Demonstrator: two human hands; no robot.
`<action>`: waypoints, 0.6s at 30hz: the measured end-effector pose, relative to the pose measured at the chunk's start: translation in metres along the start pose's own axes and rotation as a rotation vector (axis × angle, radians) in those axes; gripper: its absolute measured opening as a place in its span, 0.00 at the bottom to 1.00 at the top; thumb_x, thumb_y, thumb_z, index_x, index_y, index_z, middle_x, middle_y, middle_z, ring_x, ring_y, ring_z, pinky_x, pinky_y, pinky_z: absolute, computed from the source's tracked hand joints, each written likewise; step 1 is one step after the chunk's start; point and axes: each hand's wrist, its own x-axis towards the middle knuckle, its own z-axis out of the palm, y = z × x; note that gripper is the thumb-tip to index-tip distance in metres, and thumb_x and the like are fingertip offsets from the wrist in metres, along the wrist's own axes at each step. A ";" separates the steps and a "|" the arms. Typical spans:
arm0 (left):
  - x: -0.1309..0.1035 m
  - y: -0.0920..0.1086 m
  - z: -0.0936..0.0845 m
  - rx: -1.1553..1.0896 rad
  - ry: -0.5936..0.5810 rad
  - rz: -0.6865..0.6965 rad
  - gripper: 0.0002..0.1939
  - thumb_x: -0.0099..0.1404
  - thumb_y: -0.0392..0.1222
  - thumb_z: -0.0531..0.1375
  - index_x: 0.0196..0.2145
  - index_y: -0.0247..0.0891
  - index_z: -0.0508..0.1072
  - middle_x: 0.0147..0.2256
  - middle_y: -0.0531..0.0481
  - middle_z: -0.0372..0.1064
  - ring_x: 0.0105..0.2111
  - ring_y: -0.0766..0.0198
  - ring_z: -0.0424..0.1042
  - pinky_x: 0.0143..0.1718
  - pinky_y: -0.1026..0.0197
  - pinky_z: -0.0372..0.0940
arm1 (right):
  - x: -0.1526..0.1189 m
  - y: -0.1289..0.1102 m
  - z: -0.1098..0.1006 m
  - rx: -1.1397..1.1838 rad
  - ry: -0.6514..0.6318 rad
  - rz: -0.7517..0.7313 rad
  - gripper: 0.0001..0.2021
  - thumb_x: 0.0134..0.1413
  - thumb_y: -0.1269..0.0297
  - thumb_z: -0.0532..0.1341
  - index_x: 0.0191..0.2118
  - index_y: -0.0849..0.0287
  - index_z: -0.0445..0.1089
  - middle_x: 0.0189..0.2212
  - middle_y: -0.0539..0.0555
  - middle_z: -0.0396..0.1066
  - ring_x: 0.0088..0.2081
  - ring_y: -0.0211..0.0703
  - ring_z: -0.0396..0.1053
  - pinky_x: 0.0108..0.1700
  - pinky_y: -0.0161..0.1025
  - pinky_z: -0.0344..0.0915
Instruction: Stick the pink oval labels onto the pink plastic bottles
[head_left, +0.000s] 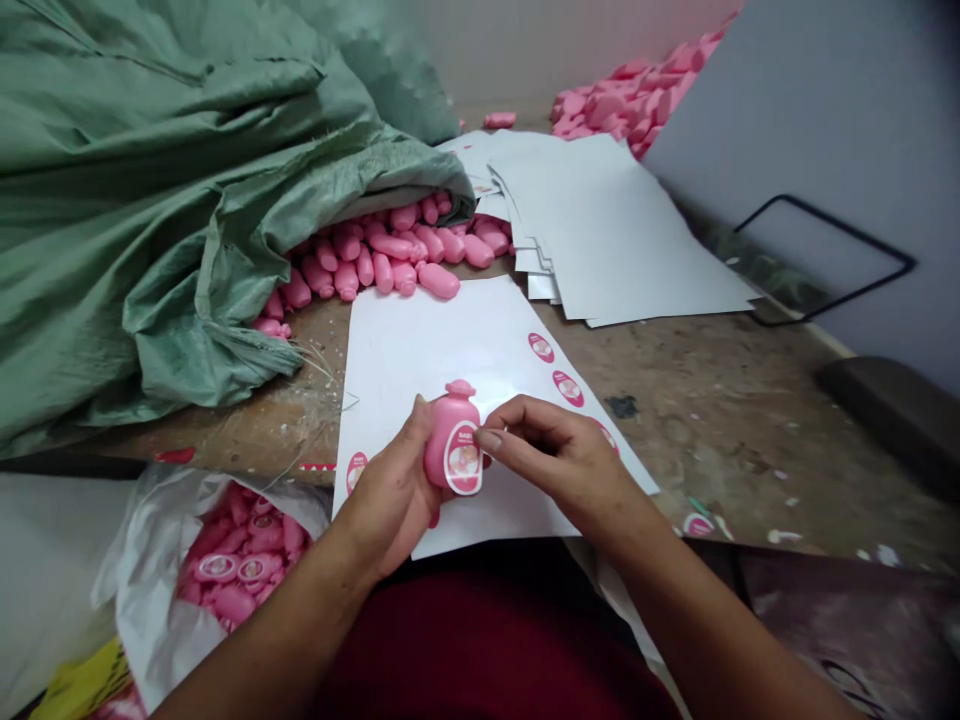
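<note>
My left hand (390, 495) is closed around a small pink plastic bottle (444, 425), held upright with its capped end at the top. An oval pink-and-white label (463, 465) printed "BABY" lies against the bottle's front, its lower edge standing out past the side. At the label's right edge, my right hand (566, 455) pinches with thumb and forefinger. Below both hands is a white sticker sheet (427, 350). Several oval labels (568, 388) remain along its right side, and another label (357, 468) shows at its left edge.
Pink bottles (390, 250) spill from a large green sack (217, 190) at the left. A white bag (142, 580) below holds labelled bottles. Stacked sheets (600, 230) lie behind on the brown table (645, 380). A black metal frame (832, 235) stands at the right.
</note>
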 end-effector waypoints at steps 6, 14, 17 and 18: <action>-0.003 -0.002 0.002 0.018 -0.009 0.022 0.28 0.66 0.64 0.56 0.53 0.41 0.71 0.41 0.45 0.74 0.43 0.58 0.73 0.40 0.60 0.69 | 0.000 0.003 0.000 0.016 0.016 0.005 0.11 0.54 0.54 0.65 0.29 0.56 0.72 0.24 0.48 0.73 0.27 0.38 0.67 0.32 0.38 0.61; -0.005 -0.005 0.003 0.073 0.009 0.032 0.28 0.71 0.63 0.50 0.57 0.41 0.69 0.43 0.44 0.72 0.41 0.61 0.72 0.37 0.63 0.65 | 0.002 0.005 0.000 0.024 0.030 0.010 0.12 0.53 0.53 0.66 0.28 0.56 0.71 0.24 0.47 0.73 0.28 0.38 0.69 0.33 0.37 0.63; -0.007 -0.005 0.002 0.111 0.014 0.039 0.25 0.71 0.59 0.52 0.57 0.43 0.69 0.46 0.45 0.71 0.42 0.63 0.71 0.37 0.65 0.63 | 0.001 0.006 0.000 -0.007 0.045 0.008 0.13 0.54 0.52 0.65 0.28 0.56 0.70 0.24 0.47 0.73 0.28 0.38 0.68 0.33 0.37 0.62; -0.008 -0.005 0.002 0.133 0.015 0.036 0.23 0.71 0.56 0.55 0.58 0.43 0.68 0.47 0.46 0.70 0.42 0.64 0.70 0.37 0.65 0.63 | 0.000 0.007 0.000 -0.031 0.052 0.003 0.13 0.55 0.52 0.64 0.28 0.55 0.70 0.24 0.47 0.73 0.28 0.38 0.68 0.32 0.37 0.61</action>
